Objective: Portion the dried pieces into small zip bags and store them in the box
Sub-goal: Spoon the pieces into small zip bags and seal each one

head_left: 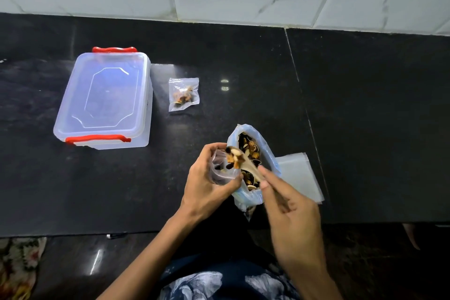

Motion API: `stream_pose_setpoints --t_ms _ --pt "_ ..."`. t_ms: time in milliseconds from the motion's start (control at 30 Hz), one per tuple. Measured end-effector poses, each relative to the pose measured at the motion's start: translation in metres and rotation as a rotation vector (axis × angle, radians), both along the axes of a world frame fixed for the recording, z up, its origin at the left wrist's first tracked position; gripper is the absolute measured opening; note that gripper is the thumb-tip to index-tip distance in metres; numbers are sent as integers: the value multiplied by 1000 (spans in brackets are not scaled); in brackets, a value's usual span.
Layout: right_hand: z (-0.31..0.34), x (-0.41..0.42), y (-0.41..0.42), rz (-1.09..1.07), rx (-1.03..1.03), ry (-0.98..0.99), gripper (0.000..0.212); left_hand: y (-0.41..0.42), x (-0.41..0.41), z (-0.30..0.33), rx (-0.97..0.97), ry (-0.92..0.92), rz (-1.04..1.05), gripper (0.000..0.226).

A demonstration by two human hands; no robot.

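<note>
My left hand (209, 182) grips a small clear zip bag (222, 170) held open, with a few dark pieces inside. My right hand (289, 214) pinches a pale spoon (246, 162) loaded with dried pieces, its bowl right at the bag's mouth. Behind the spoon stands a larger plastic bag (267, 151) full of mixed dried pieces. One filled small zip bag (183, 94) lies flat on the black counter. At the left sits a clear plastic box (107, 97) with red latches and its lid on.
A stack of empty small bags (299, 175) lies right of the large bag. The black counter (365, 105) runs to a tiled wall at the back. Its front edge is near my body. A patterned cloth (17, 268) lies on the floor at the lower left.
</note>
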State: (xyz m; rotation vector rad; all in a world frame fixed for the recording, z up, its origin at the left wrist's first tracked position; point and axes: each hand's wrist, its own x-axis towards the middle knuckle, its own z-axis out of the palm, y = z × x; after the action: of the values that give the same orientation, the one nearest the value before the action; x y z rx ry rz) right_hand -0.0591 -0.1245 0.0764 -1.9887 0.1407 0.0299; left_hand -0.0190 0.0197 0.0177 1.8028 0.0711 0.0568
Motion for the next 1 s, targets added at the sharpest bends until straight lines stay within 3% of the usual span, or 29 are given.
stream_pose_setpoints --t_ms 67,133,300,433,567,667,1000 --pt "-6 -1 6 110 -398 -158 30 1 0 -1 -8 6 8 51" --pt "-9 -1 10 149 -542 -258 33 1 -1 -3 -11 7 18 52" --pt "-16 -2 9 156 -502 -344 34 2 -2 -7 0 9 37 55" --pt "-19 0 2 101 -439 -305 30 2 -2 -9 7 14 57 55" --pt "-16 8 -14 -24 -201 -109 31 3 -2 -12 -5 32 47 58" --pt "-19 16 -27 -86 -186 -31 28 4 -2 -12 -30 56 41 61" --pt "-33 29 -17 206 -685 26 40 5 -2 -15 -167 284 86 49"
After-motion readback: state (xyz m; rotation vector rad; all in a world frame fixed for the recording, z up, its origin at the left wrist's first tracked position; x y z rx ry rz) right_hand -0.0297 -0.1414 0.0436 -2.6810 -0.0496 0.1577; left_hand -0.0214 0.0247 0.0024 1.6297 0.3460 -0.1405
